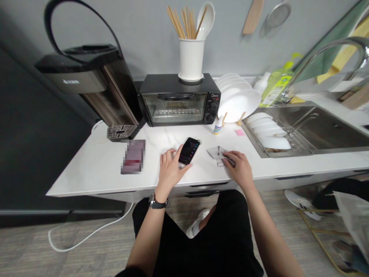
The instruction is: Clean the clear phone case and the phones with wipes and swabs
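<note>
A black smartphone with its screen lit is at the front middle of the white counter. My left hand grips it, with the fingers along its left edge and the thumb at its lower right corner. To the right, my right hand pinches a dark, slim object, whose kind I cannot make out. Under its tip lies a thin grey-white sheet with a dark mark on it. My fingertips touch the sheet's right side. A small white bottle stands behind the sheet, near a pink slip.
A pixelated flat item lies left on the counter. Behind are a water dispenser, a toaster oven bearing a cup of chopsticks, and white plates. The sink is right. A person's shoe shows lower right.
</note>
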A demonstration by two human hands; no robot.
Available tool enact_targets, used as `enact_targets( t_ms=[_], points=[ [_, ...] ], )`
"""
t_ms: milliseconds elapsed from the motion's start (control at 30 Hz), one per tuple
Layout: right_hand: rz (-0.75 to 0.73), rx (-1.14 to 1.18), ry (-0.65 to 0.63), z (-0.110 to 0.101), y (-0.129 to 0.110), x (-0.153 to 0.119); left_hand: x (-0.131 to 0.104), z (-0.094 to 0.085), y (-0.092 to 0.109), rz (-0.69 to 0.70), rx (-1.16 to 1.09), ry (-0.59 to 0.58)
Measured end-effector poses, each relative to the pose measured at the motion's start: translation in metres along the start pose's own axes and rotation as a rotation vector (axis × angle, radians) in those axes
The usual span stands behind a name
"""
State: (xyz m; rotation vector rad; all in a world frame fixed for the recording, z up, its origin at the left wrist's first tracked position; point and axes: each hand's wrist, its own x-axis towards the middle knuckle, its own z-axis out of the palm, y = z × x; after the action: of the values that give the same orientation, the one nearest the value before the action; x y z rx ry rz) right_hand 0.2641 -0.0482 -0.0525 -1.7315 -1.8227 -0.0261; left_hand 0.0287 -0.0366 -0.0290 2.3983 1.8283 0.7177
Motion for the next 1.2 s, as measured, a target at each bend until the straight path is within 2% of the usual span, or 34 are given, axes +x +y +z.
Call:
enact_targets(
  t_ms=[333, 600, 767, 867, 967, 1067, 1200],
  points=[
    [0.113, 0.018, 0.050, 0.000, -0.001, -0.003, -0.004, 0.000, -0.003, 0.020, -0.036, -0.005],
    [0.131, 0.012, 0.053, -0.003, -0.004, -0.007, -0.006, -0.001, -0.002, 0.005, -0.081, 0.006],
    [0.086, 0.042, 0.116, 0.000, -0.015, 0.020, -0.005, 0.001, -0.002, -0.014, -0.075, 0.015],
    [-0.020, 0.093, 0.091, 0.013, -0.031, 0.046, -0.005, 0.001, -0.002, -0.022, -0.051, 0.012],
    [-0.040, 0.120, 0.065, 0.030, -0.046, 0.064, -0.004, 0.000, -0.001, -0.031, -0.009, 0.008],
    [-0.025, 0.134, 0.032, 0.043, -0.052, 0.068, 0.002, 0.003, 0.001, -0.038, 0.027, 0.020],
    [-0.012, 0.133, 0.014, 0.046, -0.047, 0.062, 0.018, 0.013, 0.011, -0.001, 0.037, 0.041]
  ],
)
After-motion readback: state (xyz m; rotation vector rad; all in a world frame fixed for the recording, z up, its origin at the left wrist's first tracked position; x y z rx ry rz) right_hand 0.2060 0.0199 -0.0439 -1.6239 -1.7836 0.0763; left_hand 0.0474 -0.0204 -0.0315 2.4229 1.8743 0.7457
